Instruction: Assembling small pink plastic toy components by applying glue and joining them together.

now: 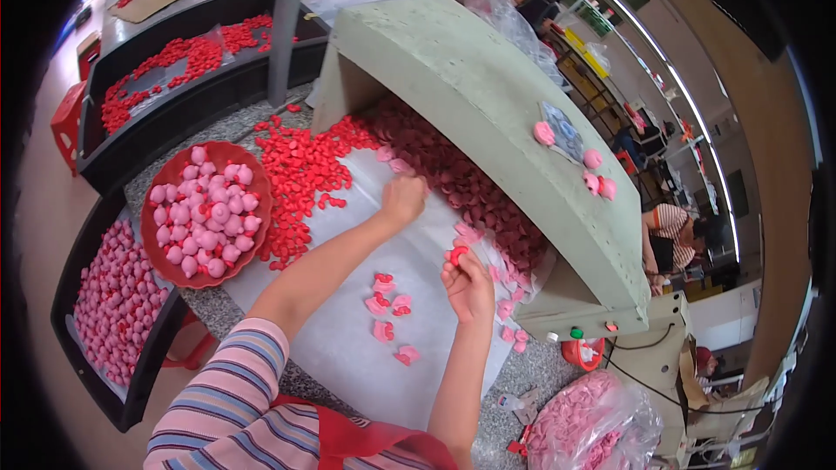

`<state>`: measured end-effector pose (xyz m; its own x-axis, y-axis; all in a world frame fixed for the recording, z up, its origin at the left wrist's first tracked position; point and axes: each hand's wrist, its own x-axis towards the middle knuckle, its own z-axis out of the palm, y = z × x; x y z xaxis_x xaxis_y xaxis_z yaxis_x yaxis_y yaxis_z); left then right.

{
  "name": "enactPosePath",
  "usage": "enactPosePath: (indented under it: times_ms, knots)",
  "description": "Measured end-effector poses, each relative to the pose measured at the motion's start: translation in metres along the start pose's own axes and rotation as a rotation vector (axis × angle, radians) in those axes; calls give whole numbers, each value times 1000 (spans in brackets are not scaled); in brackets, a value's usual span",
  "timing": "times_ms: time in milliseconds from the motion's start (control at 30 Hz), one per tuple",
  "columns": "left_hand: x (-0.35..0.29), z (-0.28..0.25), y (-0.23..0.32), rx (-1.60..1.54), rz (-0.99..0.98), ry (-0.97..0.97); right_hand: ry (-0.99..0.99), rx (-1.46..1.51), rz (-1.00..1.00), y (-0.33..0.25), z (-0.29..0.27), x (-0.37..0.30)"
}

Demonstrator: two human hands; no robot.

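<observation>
In the middle of the frame, the right hand (468, 287) pinches a small, glossy red piece (458, 253) between thumb and fingertip above a white paper sheet (331, 296); the left hand (405, 200), up and to its left, has its fingers curled in beside the heap of thin pink petal-like pieces (470, 178), and whether it grips one cannot be told. The pinch looks slight, so a slip could drop the red piece among the pink. Five small pink pieces with red bits (383, 331) lie loose between the forearms, where a dragging wrist might scatter them. At centre left, a round red scalloped basin (264, 183) is heaped with pink rounded figures; its load and its place at the edge of the speckled grey stone desk (540, 374) suggest a knock from the left elbow could spill some. Below it, a deep black plastic tray (150, 364) is crowded with similar pink figures; at upper left, a long black plastic tub (200, 109) holds scattered red pieces. At lower right, a clear plastic bag (640, 418) bulges with pink pieces.
</observation>
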<state>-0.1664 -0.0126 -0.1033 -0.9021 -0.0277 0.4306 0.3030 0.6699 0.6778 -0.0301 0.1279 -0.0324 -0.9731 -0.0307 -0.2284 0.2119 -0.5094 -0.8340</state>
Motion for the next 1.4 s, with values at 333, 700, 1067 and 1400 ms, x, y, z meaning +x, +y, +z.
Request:
enactPosePath:
  times_ms: [333,700,1067,1400]
  knots:
    - [-89,-82,66,-1314,-635,-509,10,-143,-186,2,25,-52]
    - [-120,-130,77,-1285,-343,-468,26,-346,-309,-3,43,-78]
    - [-119,-139,80,-1302,-354,-557,9,-611,-416,-13,52,-94]
    - [-126,-143,94,-1266,-103,-559,67,-762,-285,-25,56,-121]
